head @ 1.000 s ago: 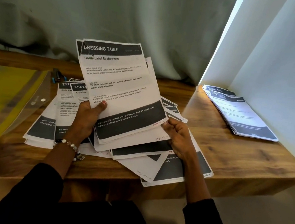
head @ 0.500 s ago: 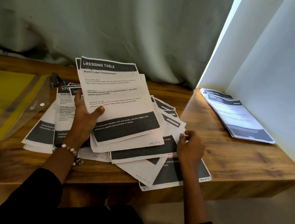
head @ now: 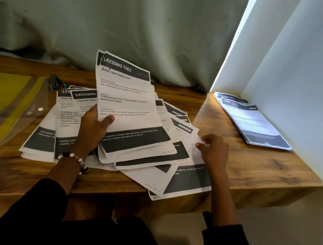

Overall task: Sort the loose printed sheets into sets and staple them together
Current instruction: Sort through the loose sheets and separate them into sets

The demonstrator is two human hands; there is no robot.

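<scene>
My left hand [head: 93, 128] grips a small set of printed sheets [head: 130, 106] headed "DRESSING TABLE, Bottle Label Replacement", tilted up above the desk, thumb on the front page. Under it a loose heap of printed sheets [head: 170, 175] spreads over the wooden desk [head: 262, 168], some hanging past the front edge. My right hand [head: 213, 150] is at the right side of the heap, fingertips pinching the edge of a loose sheet [head: 191, 144]. A dark stapler [head: 55, 82] with a blue tip lies behind the heap at the left.
A neat stack of sheets [head: 255, 123] lies at the desk's far right against the white wall. A clear and yellow plastic folder [head: 3, 108] covers the left of the desk. A grey-green curtain [head: 127, 23] hangs behind.
My right hand let go of the held set, dropped to the heap and moved right to a loose sheet's edge. The held set sank lower in my left hand.
</scene>
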